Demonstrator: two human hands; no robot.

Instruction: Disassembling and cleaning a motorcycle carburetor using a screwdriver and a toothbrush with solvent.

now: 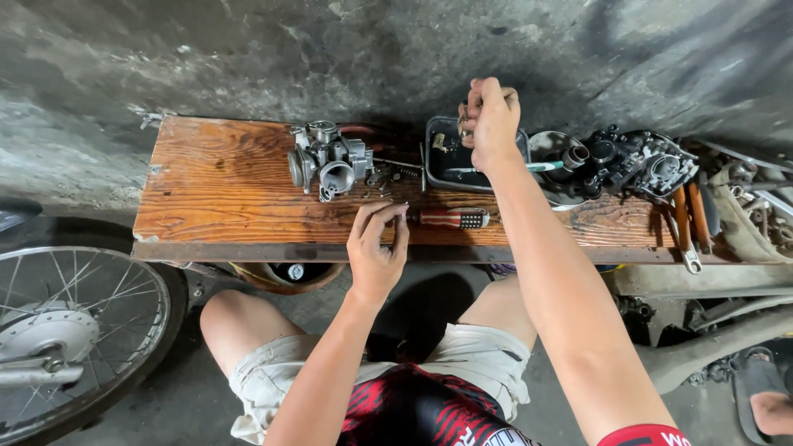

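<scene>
My right hand (490,120) reaches over a small dark metal tray (438,161) on the wooden bench (223,186), its fingers pinched on a small metal part. My left hand (377,248) hovers at the bench's front edge, thumb and fingers pinched on a tiny screw-like piece. A red-handled screwdriver (450,218) lies just right of it. A silver carburetor (328,160) stands at the back of the bench, with small screws and springs (387,183) scattered beside it.
A second, darker carburetor (636,161) and a metal bowl (552,149) sit at the right. Wrenches (687,231) lie near the right end. A spoked motorcycle wheel (70,330) stands at left. Another person's sandalled foot (764,392) shows at lower right.
</scene>
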